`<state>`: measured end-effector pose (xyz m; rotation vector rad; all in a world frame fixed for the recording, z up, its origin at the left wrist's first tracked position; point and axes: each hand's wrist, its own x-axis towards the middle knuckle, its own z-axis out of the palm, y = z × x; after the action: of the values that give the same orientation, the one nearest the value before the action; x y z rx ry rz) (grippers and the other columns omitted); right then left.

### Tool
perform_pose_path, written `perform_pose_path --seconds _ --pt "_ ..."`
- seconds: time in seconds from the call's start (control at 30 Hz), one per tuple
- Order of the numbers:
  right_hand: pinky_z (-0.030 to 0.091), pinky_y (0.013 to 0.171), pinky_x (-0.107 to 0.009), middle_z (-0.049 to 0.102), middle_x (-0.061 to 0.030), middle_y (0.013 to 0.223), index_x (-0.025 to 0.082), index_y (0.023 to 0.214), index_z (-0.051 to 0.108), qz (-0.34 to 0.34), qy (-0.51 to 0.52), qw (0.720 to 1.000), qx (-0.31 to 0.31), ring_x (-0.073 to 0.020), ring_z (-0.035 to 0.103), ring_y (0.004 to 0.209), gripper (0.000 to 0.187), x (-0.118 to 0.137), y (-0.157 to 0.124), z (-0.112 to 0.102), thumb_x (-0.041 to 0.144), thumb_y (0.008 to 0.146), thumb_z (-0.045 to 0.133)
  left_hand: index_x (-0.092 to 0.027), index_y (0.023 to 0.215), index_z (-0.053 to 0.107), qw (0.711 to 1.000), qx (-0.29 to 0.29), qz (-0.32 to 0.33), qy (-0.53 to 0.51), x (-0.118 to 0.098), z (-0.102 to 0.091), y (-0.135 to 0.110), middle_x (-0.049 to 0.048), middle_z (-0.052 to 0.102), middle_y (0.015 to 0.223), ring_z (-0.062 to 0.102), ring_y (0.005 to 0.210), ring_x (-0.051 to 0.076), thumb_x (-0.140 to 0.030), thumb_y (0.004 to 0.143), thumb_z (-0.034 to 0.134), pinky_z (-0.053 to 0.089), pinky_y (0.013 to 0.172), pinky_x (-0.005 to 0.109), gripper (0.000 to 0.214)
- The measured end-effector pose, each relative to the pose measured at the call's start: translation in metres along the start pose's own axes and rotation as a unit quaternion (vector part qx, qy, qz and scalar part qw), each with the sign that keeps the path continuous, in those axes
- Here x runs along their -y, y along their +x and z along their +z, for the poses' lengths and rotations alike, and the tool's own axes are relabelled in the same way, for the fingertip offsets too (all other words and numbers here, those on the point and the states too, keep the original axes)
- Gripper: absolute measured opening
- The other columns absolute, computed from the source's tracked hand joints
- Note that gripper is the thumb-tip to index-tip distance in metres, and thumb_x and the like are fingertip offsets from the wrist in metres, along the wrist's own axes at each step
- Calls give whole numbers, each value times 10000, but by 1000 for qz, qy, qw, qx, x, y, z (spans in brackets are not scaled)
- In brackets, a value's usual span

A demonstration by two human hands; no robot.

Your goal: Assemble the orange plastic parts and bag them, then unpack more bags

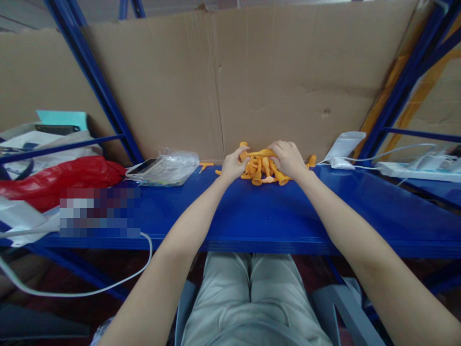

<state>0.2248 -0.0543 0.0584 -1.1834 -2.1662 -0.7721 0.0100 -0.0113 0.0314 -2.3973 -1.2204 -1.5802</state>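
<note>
A pile of small orange plastic parts (pixel 260 172) lies at the back of the blue shelf (pixel 252 216), against the cardboard wall. My left hand (pixel 233 164) and my right hand (pixel 288 158) reach over the pile. Together they pinch one long orange piece (pixel 260 153) held level just above the heap, one hand at each end. Both hands have their fingers closed on it. More loose orange bits lie to the left (pixel 206 166) and right (pixel 311 160) of the pile.
A clear plastic bag (pixel 169 167) on a phone lies left of the pile, and a red bag (pixel 54 180) farther left. White packet (pixel 344 144), cables and power strip (pixel 414 169) sit right. A white cable (pixel 108 283) hangs off the front edge. Blue rack posts flank the cardboard.
</note>
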Motion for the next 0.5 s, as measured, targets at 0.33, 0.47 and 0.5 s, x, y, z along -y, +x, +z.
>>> perform_pose_path --seconds 0.33,0.47,0.5 --pt "322 928 -450 610 -142 1101 187 1093 565 14 -28 999 -28 -297 475 1077 350 0 -2 1 85 809 386 -161 1062 681 989 57 -83 -107 -7 3 3 3 667 723 578 580 116 -220 780 678 457 556 218 289" --pt "321 939 -463 613 -148 1099 181 1095 564 26 -26 999 -34 -298 479 1081 354 -1 -2 2 83 803 387 -162 1005 661 973 82 -138 -163 -19 -4 1 -83 476 501 437 412 66 -195 786 667 350 436 175 222" --pt "320 941 -465 615 -148 1100 182 1096 564 28 -24 999 -36 -298 482 1081 359 -1 -2 3 82 802 386 -159 986 654 968 89 -151 -179 -22 -6 0 -93 457 485 420 394 58 -176 786 663 343 428 169 202"
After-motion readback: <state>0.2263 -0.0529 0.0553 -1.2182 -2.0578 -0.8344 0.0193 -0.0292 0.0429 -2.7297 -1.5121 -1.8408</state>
